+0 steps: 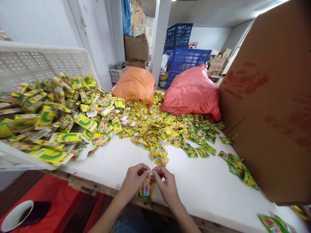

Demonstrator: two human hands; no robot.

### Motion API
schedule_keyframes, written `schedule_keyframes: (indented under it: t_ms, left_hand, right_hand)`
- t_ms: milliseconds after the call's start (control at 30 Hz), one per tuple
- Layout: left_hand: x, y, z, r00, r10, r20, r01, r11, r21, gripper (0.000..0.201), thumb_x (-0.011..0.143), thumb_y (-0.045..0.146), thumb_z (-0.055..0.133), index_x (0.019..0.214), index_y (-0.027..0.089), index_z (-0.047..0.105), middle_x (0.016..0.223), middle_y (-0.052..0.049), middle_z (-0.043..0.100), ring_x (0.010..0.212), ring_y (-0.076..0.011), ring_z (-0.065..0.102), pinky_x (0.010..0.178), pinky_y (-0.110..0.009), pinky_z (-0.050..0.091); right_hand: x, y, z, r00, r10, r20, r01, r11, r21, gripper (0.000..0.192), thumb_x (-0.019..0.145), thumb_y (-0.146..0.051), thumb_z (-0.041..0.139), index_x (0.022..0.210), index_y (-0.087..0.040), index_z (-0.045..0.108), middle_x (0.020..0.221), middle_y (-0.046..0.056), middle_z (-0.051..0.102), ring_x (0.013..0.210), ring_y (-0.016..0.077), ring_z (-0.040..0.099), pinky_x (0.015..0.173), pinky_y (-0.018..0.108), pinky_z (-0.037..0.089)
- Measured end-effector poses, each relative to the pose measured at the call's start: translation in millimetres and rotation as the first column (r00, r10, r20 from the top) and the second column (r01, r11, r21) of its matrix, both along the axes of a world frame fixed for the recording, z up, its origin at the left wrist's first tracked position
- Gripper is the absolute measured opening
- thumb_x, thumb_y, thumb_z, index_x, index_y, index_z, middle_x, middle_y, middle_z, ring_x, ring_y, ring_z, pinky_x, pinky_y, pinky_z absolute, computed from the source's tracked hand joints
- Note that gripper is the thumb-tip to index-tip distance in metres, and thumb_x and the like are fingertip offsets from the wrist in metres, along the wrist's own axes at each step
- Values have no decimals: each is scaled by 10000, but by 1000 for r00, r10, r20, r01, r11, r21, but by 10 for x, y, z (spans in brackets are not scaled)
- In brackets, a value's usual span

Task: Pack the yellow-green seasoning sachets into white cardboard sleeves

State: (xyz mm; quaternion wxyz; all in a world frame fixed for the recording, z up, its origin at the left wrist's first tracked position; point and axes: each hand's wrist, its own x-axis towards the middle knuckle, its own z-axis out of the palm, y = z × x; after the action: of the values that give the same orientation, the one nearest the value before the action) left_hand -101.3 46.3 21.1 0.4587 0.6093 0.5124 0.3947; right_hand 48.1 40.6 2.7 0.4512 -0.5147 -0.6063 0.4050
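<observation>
Both grips pinched shut on one sachet (147,187): left hand (133,181), right hand (167,184), at worktop (116,165) edge. White crate (43,61) heaped with yellow cartons (55,113).

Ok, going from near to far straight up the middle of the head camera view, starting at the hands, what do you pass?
Left hand and right hand pinching a yellow sachet → bare white tabletop → spread of loose yellow sachets → orange sack → white pillar.
</observation>
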Motion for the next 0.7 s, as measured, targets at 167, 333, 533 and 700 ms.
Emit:
schedule_keyframes:
  t_ms: [167, 333, 533, 700]
  left_hand:
    - [-4, 19, 51, 999, -30, -43, 31, 999, 42, 233, 828, 316, 482, 787, 158, 647, 711, -20, 659, 677, -150, 587, 640, -220, 435]
    - [-7, 58, 73, 996, -33, -88, 36, 999, 37, 253, 835, 327, 467, 772, 161, 647, 700, -14, 655, 659, -145, 577, 622, -216, 422]
    - [16, 160, 119, 985, -96, -143, 98, 995, 5, 240, 813, 321, 497, 733, 158, 653, 651, -7, 638, 626, -141, 558, 582, -213, 405]
    - [-41, 103, 68, 992, -116, -47, 114, 993, -36, 229, 802, 329, 527, 819, 167, 687, 774, -36, 689, 735, -169, 605, 687, -242, 449]
  right_hand:
    - [-24, -24, -22, 999, -36, -2, 36, 999, -15, 194, 833, -345, 518, 793, -168, 584, 663, -1, 585, 608, 129, 502, 573, 220, 378]
    - [-10, 16, -49, 995, -35, -97, 30, 998, -49, 212, 831, -360, 525, 772, -164, 581, 667, 0, 575, 623, 130, 497, 585, 224, 384]
    - [37, 95, -94, 981, 2, -193, -21, 995, -96, 219, 804, -368, 564, 726, -163, 570, 641, -10, 545, 605, 123, 475, 575, 225, 388]
    - [67, -6, -119, 975, 2, -223, -17, 998, -65, 171, 808, -331, 565, 763, -170, 602, 734, 21, 608, 710, 152, 551, 668, 251, 435]
